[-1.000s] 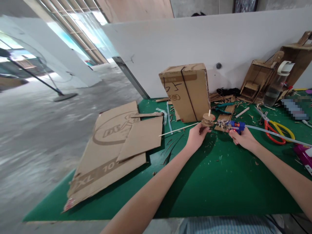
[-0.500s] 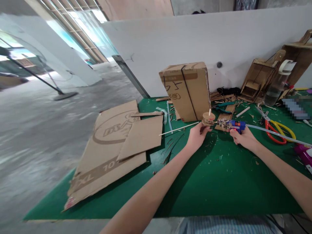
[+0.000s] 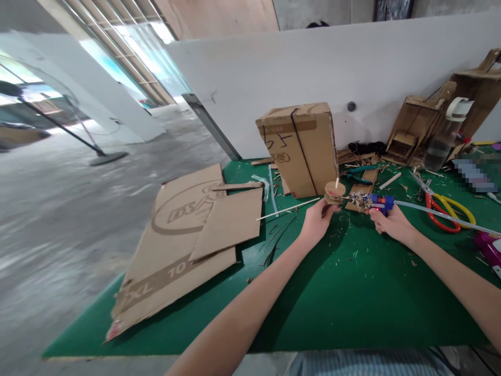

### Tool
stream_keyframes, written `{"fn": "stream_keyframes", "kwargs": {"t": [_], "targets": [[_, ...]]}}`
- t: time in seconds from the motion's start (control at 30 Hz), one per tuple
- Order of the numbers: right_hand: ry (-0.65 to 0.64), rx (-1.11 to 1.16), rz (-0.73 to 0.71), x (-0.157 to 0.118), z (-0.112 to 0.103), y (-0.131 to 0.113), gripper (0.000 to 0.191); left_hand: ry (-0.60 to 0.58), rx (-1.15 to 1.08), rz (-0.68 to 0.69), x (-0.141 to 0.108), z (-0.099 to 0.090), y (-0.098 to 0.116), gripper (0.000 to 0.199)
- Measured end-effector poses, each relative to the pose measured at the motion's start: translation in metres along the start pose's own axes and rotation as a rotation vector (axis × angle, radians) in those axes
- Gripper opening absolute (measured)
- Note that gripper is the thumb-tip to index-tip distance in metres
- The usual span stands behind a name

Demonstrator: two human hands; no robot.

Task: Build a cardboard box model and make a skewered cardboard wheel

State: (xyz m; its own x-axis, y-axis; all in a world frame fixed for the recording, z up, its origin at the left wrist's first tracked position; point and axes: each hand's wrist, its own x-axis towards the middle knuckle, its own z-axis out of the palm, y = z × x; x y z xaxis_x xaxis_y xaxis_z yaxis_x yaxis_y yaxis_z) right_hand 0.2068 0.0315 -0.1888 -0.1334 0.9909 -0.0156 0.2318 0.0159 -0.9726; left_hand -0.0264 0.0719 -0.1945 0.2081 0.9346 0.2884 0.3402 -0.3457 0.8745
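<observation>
My left hand (image 3: 318,218) grips a small round cardboard piece (image 3: 334,194) with a short light stick standing up from its top. My right hand (image 3: 391,221) is wrapped round a blue glue gun (image 3: 382,203), whose nozzle end is covered with scraps and points left at the side of the round piece. A long clear glue stick (image 3: 434,209) runs out of the back of the gun to the right. Left of my left hand a thin wooden stick (image 3: 287,209) reaches over the green table (image 3: 344,303).
An upright cardboard box (image 3: 301,151) stands behind my left hand. Large flat cardboard (image 3: 172,235) lies at the left. Scissors (image 3: 450,211), teal pliers (image 3: 358,175), a water bottle (image 3: 444,136) and a purple tool (image 3: 489,248) are at the right.
The whole view has shifted slightly. Both hands keep nearly the same positions, and the round cardboard piece and glue gun are still held.
</observation>
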Motion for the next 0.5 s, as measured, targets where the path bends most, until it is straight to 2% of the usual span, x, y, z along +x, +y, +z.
{"fn": "stream_keyframes", "kwargs": {"t": [0.5], "targets": [[-0.001, 0.002, -0.026, -0.0022, 0.0000, -0.0017, 0.042, -0.014, 0.010, 0.009, -0.0003, -0.0010, 0.0014, 0.021]]}}
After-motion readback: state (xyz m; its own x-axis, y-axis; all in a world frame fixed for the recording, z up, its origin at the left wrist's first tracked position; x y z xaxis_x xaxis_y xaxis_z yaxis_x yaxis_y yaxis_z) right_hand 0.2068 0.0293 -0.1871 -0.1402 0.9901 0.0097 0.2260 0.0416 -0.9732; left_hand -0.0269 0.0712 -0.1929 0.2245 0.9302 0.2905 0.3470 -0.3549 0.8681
